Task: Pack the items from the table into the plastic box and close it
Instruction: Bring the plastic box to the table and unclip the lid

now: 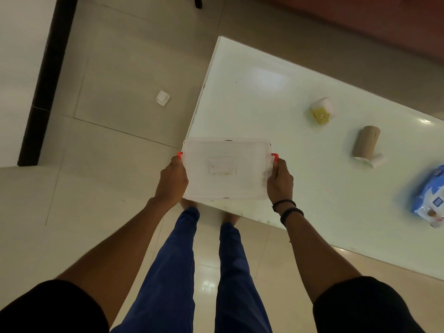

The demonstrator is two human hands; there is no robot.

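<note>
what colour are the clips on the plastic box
Red-orange clips on the plastic box, clearest in the head view.

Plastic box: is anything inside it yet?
The plastic box looks empty through its translucent lid; only a faint label patch shows. Both hands grip its ends. Roll, white container and blue packet lie on the table.

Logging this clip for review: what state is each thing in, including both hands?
plastic box: lid on, held at the table corner, looks empty
left hand: gripping the box's left end
right hand: gripping the box's right end
white and yellow tub: tipped on the table
brown tube: lying on its side
blue packet: lying flat, partly out of view
</note>
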